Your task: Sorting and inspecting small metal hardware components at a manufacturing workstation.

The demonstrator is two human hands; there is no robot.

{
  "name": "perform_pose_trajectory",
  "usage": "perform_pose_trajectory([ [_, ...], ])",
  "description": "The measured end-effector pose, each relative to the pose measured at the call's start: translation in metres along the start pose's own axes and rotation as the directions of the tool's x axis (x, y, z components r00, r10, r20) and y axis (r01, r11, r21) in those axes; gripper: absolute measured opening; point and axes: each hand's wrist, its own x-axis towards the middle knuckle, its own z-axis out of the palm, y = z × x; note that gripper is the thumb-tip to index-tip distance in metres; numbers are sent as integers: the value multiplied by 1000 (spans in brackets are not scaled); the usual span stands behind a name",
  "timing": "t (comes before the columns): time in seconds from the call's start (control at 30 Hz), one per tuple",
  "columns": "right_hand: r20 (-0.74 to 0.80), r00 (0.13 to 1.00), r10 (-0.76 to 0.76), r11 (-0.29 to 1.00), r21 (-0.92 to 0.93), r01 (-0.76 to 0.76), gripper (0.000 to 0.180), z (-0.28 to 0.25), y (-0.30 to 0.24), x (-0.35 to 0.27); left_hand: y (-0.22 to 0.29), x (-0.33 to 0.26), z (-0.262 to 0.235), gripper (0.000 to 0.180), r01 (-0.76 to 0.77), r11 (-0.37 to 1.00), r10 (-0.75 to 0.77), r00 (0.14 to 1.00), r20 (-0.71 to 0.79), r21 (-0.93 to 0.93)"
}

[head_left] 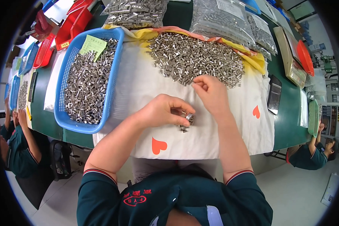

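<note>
My left hand [165,110] is closed, thumb and fingers curved around a shiny round metal piece [190,116] low over the white cloth [139,88]. Several small metal cylinders [183,128] lie just below those fingertips. To the right, my right hand [212,94] is bent with its thumb and forefinger pinched together at the near edge of a wide pile of small metal cylinders [196,56]. Whatever sits in that pinch, if anything, is too small to make out.
A blue plastic basket [59,96] holds more cylinders and a green paper slip [93,46]. Clear bags of metal parts [137,13] [222,22] stand behind the pile. A dark phone [274,95] lies at right. Other people [22,150] [312,154] sit on both sides.
</note>
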Motion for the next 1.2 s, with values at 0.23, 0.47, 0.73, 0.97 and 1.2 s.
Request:
perform_pose_trajectory([
  [0.23,-78,989,-124,891,-447,77,9,5,0,0,-2,3,-7,33,-1,988,4,1000,16,-154],
  [0.47,126,992,-26,973,229,-4,11,-9,-23,-13,-12,8,-14,32,-214,907,123,959,-257,-364],
  [0.73,99,976,-191,972,159,174,10,-6,-34,-17,-9,6,-13,33,-169,930,76,958,-278,-327],
  [0.97,-12,912,-410,893,-209,398,6,7,-31,-23,-10,7,-10,32,-75,990,26,933,-360,-122],
  [1.2,83,959,-272,960,99,264,7,-4,-30,-19,-9,5,-11,31,-98,983,38,936,-351,-153],
])
